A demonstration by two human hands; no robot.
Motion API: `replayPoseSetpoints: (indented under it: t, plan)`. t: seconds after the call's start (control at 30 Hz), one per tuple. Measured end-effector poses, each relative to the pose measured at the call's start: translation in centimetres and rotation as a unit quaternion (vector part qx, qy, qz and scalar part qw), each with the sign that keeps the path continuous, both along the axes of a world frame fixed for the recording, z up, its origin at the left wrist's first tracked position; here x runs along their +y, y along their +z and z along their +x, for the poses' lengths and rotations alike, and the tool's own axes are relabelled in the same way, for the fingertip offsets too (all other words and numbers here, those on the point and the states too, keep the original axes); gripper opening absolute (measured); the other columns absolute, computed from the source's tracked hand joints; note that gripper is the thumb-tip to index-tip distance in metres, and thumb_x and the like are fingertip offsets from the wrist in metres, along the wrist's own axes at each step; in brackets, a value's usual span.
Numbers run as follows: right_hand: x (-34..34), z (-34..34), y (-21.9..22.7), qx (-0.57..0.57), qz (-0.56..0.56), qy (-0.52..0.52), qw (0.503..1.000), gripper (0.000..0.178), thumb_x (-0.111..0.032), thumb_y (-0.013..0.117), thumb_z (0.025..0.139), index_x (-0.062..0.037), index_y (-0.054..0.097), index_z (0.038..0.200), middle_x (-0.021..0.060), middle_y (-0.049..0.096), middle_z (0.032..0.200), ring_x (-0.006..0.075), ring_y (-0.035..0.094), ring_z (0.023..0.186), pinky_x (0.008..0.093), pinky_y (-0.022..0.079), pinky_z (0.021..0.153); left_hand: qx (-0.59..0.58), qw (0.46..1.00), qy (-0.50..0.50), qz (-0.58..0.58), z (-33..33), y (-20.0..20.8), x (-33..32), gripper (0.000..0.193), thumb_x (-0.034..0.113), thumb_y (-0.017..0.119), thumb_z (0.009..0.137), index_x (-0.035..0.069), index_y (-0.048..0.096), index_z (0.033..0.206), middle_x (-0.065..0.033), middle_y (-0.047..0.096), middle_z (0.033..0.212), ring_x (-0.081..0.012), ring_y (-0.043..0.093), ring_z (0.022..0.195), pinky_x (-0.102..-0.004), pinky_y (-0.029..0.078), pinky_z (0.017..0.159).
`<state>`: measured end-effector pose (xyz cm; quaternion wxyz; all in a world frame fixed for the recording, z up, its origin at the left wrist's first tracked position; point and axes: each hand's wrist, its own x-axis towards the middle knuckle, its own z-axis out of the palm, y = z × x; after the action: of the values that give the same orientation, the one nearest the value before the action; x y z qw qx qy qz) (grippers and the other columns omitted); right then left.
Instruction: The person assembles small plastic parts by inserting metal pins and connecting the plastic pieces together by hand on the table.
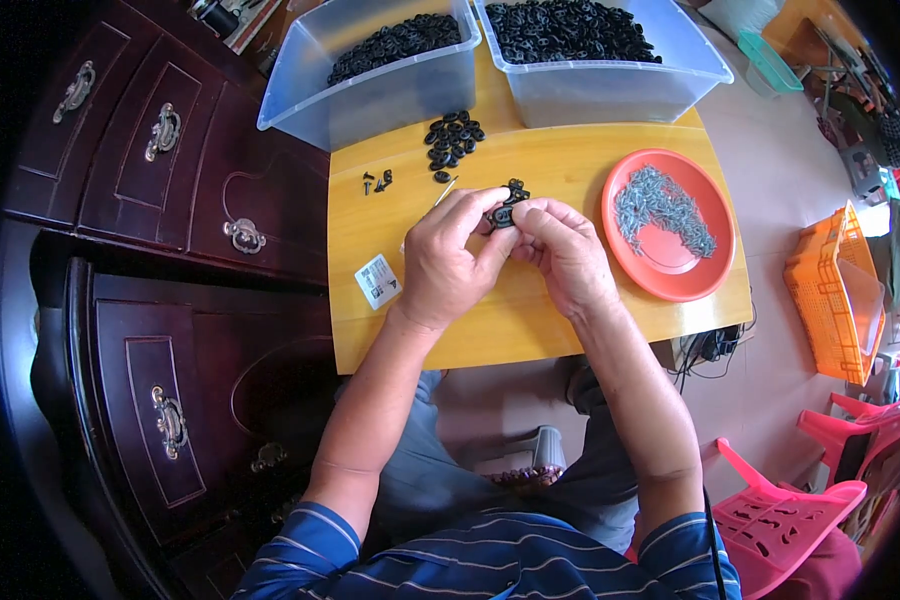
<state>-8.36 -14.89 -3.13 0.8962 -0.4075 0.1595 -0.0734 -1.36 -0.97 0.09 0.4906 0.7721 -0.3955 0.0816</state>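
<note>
Both hands meet over the middle of the yellow table (540,325). Between their fingertips is a small black oval plastic piece (503,216). My left hand (448,258) pinches it from the left, with thumb and forefinger closed on its edge. From the other side, the closed fingers of my right hand (570,252) grip it, thumb against it. Just beyond the fingertips lie more small black parts (516,189). A thin pale rod (447,189) shows beside my left knuckles. Further up the table is a loose group of black oval rings (452,140).
Two clear plastic bins (390,110) (610,95) of black pieces stand at the back. A red plate (675,280) with silvery screw-like pieces sits right. Several black bits (378,182) and a white label (377,281) lie left. Dark drawers (170,150) border the left; an orange crate (830,300) stands right.
</note>
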Motion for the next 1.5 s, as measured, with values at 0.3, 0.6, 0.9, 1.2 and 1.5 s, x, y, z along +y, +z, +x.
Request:
replayPoseSetpoints:
  t: [0.3,0.6,0.9,1.2,1.5]
  plan:
    - [0.4,-0.1,0.7,0.011,0.019,0.005,1.000,0.008,-0.015,0.068,0.095,-0.0084,0.071,0.091,-0.0026,0.066,0.083,0.0058,0.059,0.075,0.0225,0.047,0.071,-0.046,0.999,-0.015,0.000,0.5,-0.4,0.5,0.028,-0.001,0.077,0.077,0.002,0.070,0.104,-0.0130,0.071,0.096,-0.0303,0.070,0.084,-0.0361,0.057,0.072]
    - [0.3,-0.1,0.2,-0.002,0.012,0.012,1.000,0.006,-0.013,0.069,0.093,-0.0077,0.071,0.091,-0.0020,0.066,0.082,0.0063,0.059,0.075,0.0219,0.045,0.070,-0.072,0.997,-0.018,0.003,0.7,-0.4,0.6,0.027,-0.007,0.076,0.077,0.000,0.070,0.102,-0.0126,0.071,0.094,-0.0239,0.071,0.083,-0.0315,0.057,0.073]
    - [0.3,-0.1,0.0,-0.001,0.000,0.012,1.000,0.007,-0.014,0.069,0.094,-0.0074,0.071,0.092,-0.0018,0.067,0.084,0.0063,0.059,0.075,0.0229,0.046,0.071,-0.057,0.998,-0.024,0.014,0.8,-0.4,0.7,0.026,-0.005,0.076,0.080,0.001,0.070,0.104,-0.0115,0.070,0.094,-0.0223,0.071,0.082,-0.0306,0.057,0.071]
    - [0.4,0.0,0.3,-0.006,-0.002,0.001,1.000,0.007,-0.014,0.068,0.095,-0.0073,0.069,0.093,-0.0022,0.066,0.083,0.0060,0.058,0.075,0.0225,0.046,0.071,-0.065,0.998,-0.019,0.011,1.0,-0.7,0.6,0.026,0.001,0.076,0.079,0.003,0.069,0.104,-0.0120,0.071,0.095,-0.0290,0.071,0.078,-0.0357,0.057,0.069]
    - [-0.2,0.1,0.0,-0.008,-0.071,0.015,0.997,0.010,-0.015,0.064,0.097,-0.0068,0.068,0.093,-0.0025,0.064,0.082,0.0060,0.056,0.074,0.0235,0.046,0.072,-0.042,0.999,-0.029,-0.007,1.0,-1.2,0.5,0.025,0.001,0.075,0.080,0.004,0.070,0.105,-0.0106,0.070,0.089,-0.0265,0.070,0.075,-0.0348,0.056,0.066]
